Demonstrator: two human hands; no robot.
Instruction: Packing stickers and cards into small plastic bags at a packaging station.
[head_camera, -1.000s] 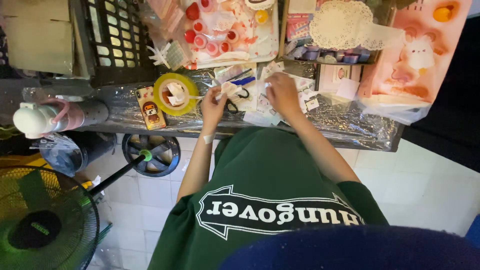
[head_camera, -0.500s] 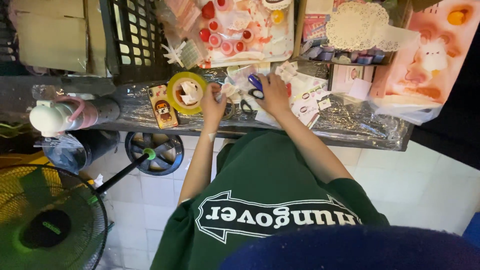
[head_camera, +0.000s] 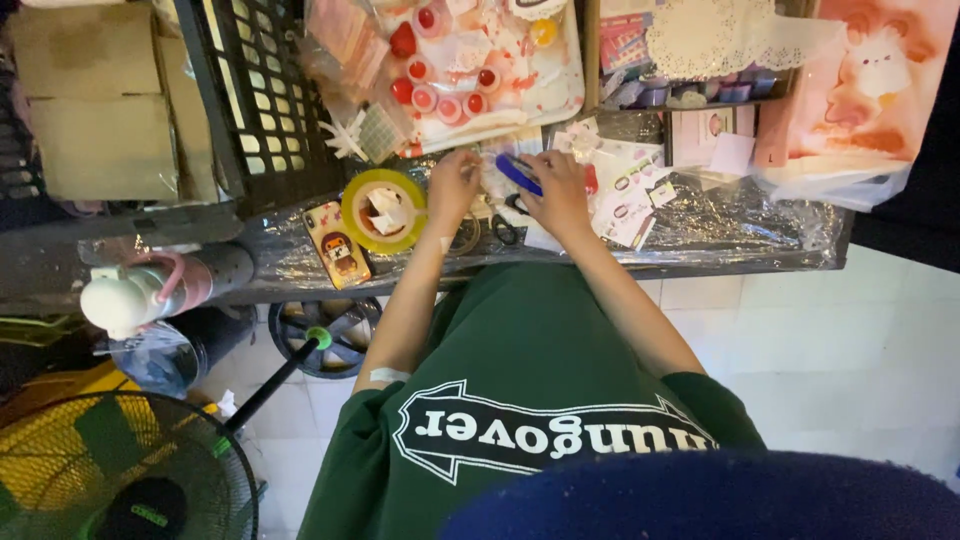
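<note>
Far left of the left hand: cardboard boxes (head_camera: 95, 110) and a black plastic crate (head_camera: 265, 110), well apart from the fingers, up on the bench.
Low left of the left hand: white and pink bottle (head_camera: 140, 295) lying on its side at the bench edge; black floor fan (head_camera: 120, 470) further down, on the tiled floor.
Just left of the left hand: phone in a cartoon case (head_camera: 337, 245), flat on the clear plastic sheet; yellow tape roll (head_camera: 383, 210) between phone and hand, scraps of white paper inside its ring.
Left hand (head_camera: 452, 188): fingers curled together, tips pinching a small pale scrap; exactly what kind of scrap, cannot tell.
Above both hands: clear bag of red and pink round trinkets (head_camera: 450, 70), near but not touching.
Between and below the hands: scissors (head_camera: 500, 225) with dark handles, flat on the sheet, partly hidden by the wrists.
Right hand (head_camera: 560, 195): closed around a blue tool (head_camera: 518, 172), its end poking out towards the left hand; thumb and fingers wrapped tight.
Just right of the right hand: loose white sticker sheets (head_camera: 625, 205), scattered, nearly touching the knuckles.
Up right of the right hand: white paper doily (head_camera: 715, 35) atop a tray of small jars.
Far right of the right hand: pink bag with a bunny picture (head_camera: 865, 90), well apart.
</note>
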